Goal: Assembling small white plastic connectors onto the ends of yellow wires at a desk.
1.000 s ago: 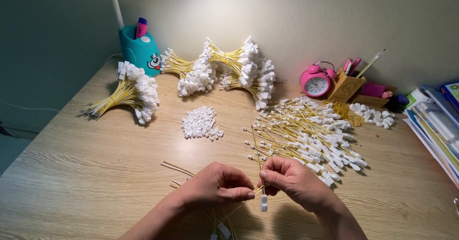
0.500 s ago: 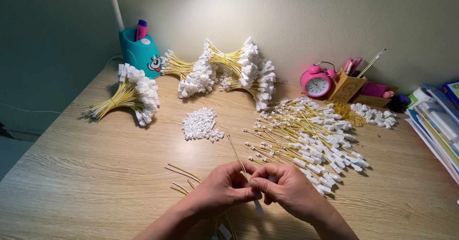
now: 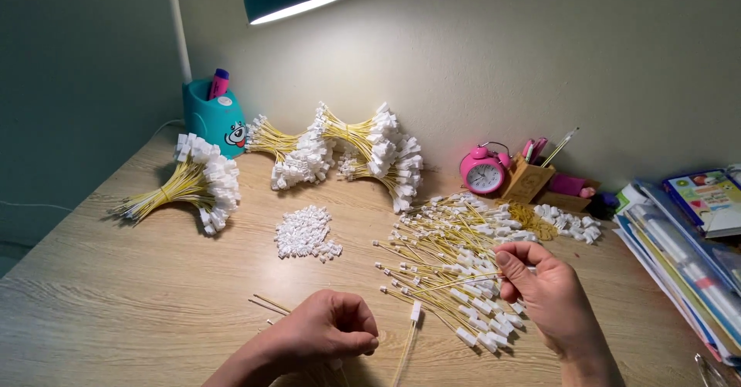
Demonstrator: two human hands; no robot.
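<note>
Nearest on the wooden desk (image 3: 116,310), the left hand (image 3: 328,331) is curled shut, its fingertips pinching the near end of a yellow wire with a white plug (image 3: 414,314) that stands up just right of it. A few bare yellow wires (image 3: 270,304) lie just left of that hand. To the right, the right hand (image 3: 544,287) pinches a single thin wire (image 3: 455,281) between thumb and forefinger, over the loose pile of plugged wires (image 3: 455,260). Farther left lies a small heap of white plugs (image 3: 305,233). Beyond it, bundles of finished wires (image 3: 340,152) fan out, with another bundle (image 3: 193,186) at the far left. At the back stand a teal lamp base (image 3: 216,121), a pink alarm clock (image 3: 484,172) and, far right, stacked books (image 3: 687,233).
</note>
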